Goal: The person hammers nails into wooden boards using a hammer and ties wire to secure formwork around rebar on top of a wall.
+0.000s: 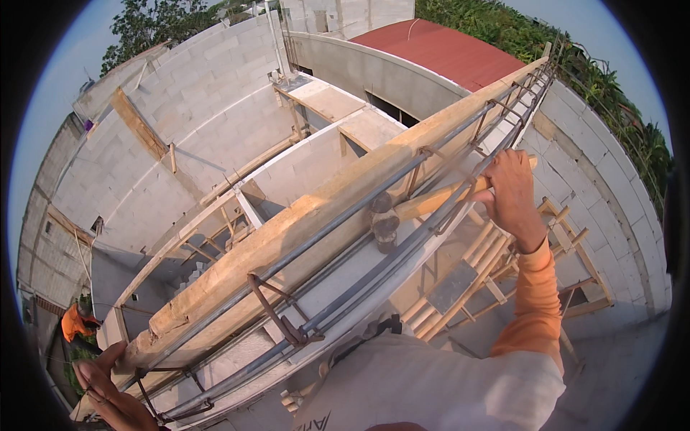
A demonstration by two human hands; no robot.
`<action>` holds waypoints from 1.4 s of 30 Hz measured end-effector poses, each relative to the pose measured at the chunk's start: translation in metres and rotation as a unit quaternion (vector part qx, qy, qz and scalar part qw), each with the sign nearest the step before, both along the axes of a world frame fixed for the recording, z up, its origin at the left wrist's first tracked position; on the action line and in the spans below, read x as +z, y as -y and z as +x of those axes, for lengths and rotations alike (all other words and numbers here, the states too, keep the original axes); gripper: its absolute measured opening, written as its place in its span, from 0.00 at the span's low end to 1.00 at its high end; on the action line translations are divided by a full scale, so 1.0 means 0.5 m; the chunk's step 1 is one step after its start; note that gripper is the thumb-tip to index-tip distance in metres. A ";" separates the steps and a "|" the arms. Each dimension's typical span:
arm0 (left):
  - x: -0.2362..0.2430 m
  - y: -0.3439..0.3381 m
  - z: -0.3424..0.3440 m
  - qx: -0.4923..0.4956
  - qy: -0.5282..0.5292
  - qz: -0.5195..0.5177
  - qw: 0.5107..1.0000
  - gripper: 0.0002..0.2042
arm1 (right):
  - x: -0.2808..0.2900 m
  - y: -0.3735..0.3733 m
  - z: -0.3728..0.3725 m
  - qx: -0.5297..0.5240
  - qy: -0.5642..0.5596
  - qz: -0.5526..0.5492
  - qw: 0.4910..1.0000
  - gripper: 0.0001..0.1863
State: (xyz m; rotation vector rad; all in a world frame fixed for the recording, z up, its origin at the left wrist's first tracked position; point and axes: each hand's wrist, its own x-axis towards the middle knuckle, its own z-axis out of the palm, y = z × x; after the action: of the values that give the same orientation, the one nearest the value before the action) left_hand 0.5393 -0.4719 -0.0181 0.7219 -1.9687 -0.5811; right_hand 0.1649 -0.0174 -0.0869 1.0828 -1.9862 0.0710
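Note:
My right hand (pixel 509 188) is closed round the wooden handle (pixel 438 201) of a hammer, whose dark metal head (pixel 384 224) hangs over the gap beside the long timber board (pixel 309 212). Steel reinforcing bars (pixel 338 305), tied with bent stirrups (pixel 280 316), run along the wall top below the handle. At the lower left, my left hand (pixel 108 391) is at the board's near end, its fingers stretched and apart. Part of that hand is cut off by the lower edge, so its full contact with the board is hidden.
Beneath my right arm stands a wooden frame of poles (pixel 467 276). Block walls (pixel 208 79) surround rooms below on the left, with timber braces (pixel 140 126). A person in orange (pixel 75 323) is far down at left. Beyond is a red roof (pixel 438 50).

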 end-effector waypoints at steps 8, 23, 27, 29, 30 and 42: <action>-0.010 0.008 -0.001 0.015 0.004 -0.016 1.000 0.25 | -0.049 -0.044 -0.062 -0.017 -0.051 -0.078 0.995 0.27; -0.002 -0.012 -0.015 0.051 0.010 0.005 0.999 0.24 | -0.256 -0.184 -0.120 -0.148 -0.045 -0.251 0.955 0.29; 0.012 -0.032 -0.009 0.071 0.065 -0.083 0.992 0.23 | -0.310 -0.214 -0.099 -0.173 -0.010 -0.364 0.915 0.29; 0.007 -0.029 -0.020 0.017 0.013 -0.064 0.998 0.20 | -0.304 -0.265 -0.101 -0.190 0.010 -0.414 0.890 0.28; 0.011 -0.033 -0.039 -0.011 0.036 -0.103 0.994 0.19 | -0.250 -0.229 -0.076 -0.171 0.069 -0.463 0.867 0.26; 0.032 -0.011 -0.031 -0.047 0.081 -0.214 0.972 0.14 | 0.340 0.164 0.027 0.054 0.478 -0.154 0.863 0.16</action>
State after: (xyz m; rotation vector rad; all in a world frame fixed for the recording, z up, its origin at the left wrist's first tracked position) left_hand 0.5240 -0.4663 -0.0019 0.4171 -2.1909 -0.1402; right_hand 0.1782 -0.0996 0.0831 1.0271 -2.6172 1.1450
